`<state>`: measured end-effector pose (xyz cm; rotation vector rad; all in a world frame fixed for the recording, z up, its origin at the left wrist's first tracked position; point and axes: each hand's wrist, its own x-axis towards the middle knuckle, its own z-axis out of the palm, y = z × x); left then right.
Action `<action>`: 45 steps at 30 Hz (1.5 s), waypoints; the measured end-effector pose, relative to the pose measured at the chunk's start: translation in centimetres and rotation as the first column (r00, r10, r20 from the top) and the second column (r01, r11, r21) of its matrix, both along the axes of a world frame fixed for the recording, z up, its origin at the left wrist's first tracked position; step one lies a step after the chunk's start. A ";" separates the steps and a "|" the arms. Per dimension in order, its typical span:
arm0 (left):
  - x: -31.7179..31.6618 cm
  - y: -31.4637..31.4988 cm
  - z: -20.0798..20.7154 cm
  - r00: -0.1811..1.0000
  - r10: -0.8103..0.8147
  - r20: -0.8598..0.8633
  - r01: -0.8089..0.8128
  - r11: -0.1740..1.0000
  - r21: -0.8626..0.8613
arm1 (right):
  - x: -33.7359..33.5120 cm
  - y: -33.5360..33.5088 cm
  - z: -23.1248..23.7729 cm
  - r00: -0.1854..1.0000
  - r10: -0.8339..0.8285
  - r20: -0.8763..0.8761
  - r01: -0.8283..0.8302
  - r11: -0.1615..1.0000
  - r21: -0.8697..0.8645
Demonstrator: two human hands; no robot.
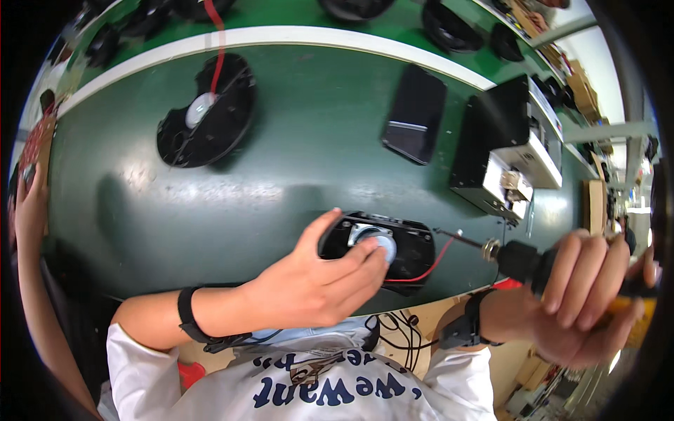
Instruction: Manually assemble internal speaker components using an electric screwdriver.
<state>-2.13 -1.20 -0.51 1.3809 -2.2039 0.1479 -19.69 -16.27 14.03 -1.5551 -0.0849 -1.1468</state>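
Note:
My left hand [316,284] grips a black plastic housing [415,251] at the bench's near edge. Its fingers press over a round silver part [385,248], which looks like a speaker magnet, set in the housing. A thin red wire [441,258] curves along the housing's right side. In my right hand [586,291] is a black electric screwdriver [518,261], held almost level. Its long bit [460,237] points left, with the tip by the housing's upper right corner; whether it touches is too small to tell.
A black round shell [228,116] with a white disc and red wire lies at the far left. Farther back lies a dark phone-like slab [415,112]. A black and silver box [502,144] stands at right. Black bowl-shaped shells [449,27] line the back; another person's arm [31,231] shows left.

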 end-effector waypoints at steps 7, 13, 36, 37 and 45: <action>-0.1 0.1 -0.7 1.000 0.011 0.016 -0.010 0.999 -0.052 | 3.8 2.6 -2.2 0.964 -0.081 -0.252 0.081 0.997 -0.011; 0.0 0.2 -0.7 1.000 0.009 -0.014 -0.009 0.999 -0.041 | 5.2 2.6 -3.9 0.968 -0.023 -0.251 0.023 1.000 -0.003; -0.3 0.2 -0.6 0.997 0.014 -0.070 -0.018 0.998 -0.056 | 6.5 2.7 -5.1 0.946 0.046 -0.322 -0.060 0.998 -0.034; -0.2 0.2 -0.5 0.997 0.011 -0.075 -0.014 0.999 -0.049 | 6.6 2.6 -5.1 0.946 0.046 -0.322 -0.060 0.998 -0.034; -0.2 0.3 -0.6 0.996 0.016 -0.092 -0.020 0.999 -0.041 | 6.7 2.8 -4.5 0.897 0.042 -0.441 -0.054 0.998 -0.013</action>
